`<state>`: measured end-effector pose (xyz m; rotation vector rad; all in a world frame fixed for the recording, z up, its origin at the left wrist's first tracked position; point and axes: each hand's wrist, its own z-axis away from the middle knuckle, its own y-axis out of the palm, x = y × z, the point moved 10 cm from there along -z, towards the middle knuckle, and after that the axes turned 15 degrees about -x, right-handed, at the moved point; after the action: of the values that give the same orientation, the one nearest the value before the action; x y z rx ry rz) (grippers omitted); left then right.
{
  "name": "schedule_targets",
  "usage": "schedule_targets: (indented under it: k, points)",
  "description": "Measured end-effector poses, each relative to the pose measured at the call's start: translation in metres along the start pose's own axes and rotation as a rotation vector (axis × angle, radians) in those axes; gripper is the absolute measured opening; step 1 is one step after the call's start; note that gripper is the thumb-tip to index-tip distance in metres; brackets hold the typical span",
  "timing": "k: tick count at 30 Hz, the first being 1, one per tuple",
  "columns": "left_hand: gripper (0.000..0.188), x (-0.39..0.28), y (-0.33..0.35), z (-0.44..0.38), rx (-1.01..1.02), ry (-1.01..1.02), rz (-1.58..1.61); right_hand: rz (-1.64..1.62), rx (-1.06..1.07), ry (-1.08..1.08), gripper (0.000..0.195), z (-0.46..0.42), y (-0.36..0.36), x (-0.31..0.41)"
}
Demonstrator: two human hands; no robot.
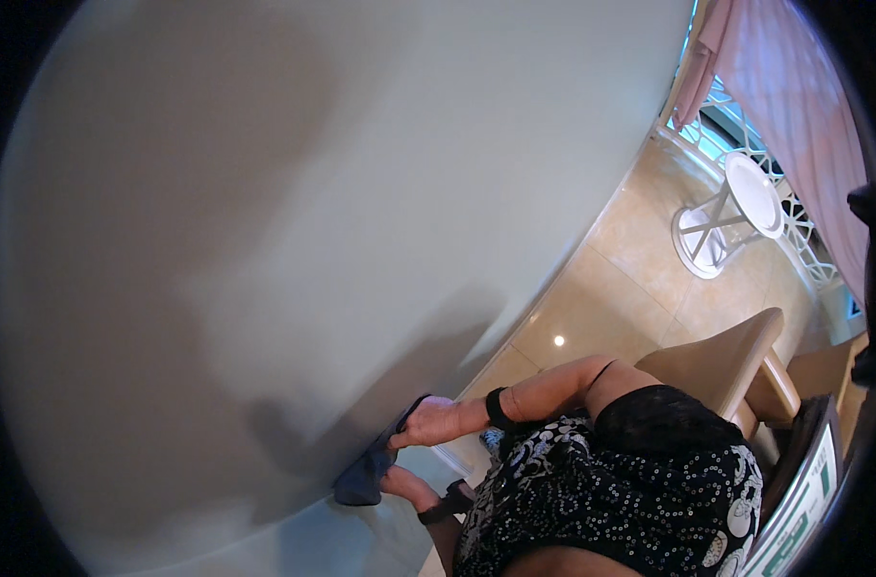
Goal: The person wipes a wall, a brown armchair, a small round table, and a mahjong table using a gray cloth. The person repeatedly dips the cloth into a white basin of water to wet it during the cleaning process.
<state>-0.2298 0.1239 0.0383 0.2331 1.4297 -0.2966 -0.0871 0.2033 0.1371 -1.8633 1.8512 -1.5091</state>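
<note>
A dark blue cloth is bunched against a plain pale wall, low in the view. My right hand grips its upper edge between thumb and fingers. Just below, my left hand holds the same cloth near its lower part; its fingers are partly hidden behind the fabric. The two hands are close together. Both wrists wear black bands.
Beige floor tiles run along the wall's foot. A round white side table stands by a white lattice screen and a pink curtain. Nearer are a tan upholstered chair and a framed board with green writing. A pale blue surface lies below the cloth.
</note>
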Motion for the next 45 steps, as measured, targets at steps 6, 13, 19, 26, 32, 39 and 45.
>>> schedule_targets:
  k: [6,13,19,26,32,39,45]
  points:
    - [0.03,0.062,0.022,-0.018,0.372,-0.506,0.148,-0.152,-0.077,0.162,0.021,0.031,0.002,-0.039]
    - [0.034,0.1,0.096,0.017,0.784,-0.713,-0.07,-0.162,-0.351,0.338,0.01,0.061,-0.071,-0.078]
    - [0.038,0.053,0.171,0.108,0.639,-1.48,0.012,0.009,-0.617,0.545,0.009,0.081,-0.139,-0.12]
    - [0.045,-0.008,0.28,0.184,1.384,-1.072,-0.02,0.254,-1.044,0.484,0.007,0.101,-0.256,-0.097]
    - [0.073,-0.07,0.32,0.276,1.809,-0.759,0.237,0.528,-1.193,0.378,0.005,0.139,-0.302,-0.022]
    - [0.075,-0.063,0.338,0.424,2.077,-1.206,0.068,1.077,-1.281,0.602,0.015,0.237,-0.322,0.04]
    - [0.038,-0.067,0.264,0.579,2.275,-1.575,-0.235,1.322,-1.313,0.976,0.025,0.287,-0.306,0.155]
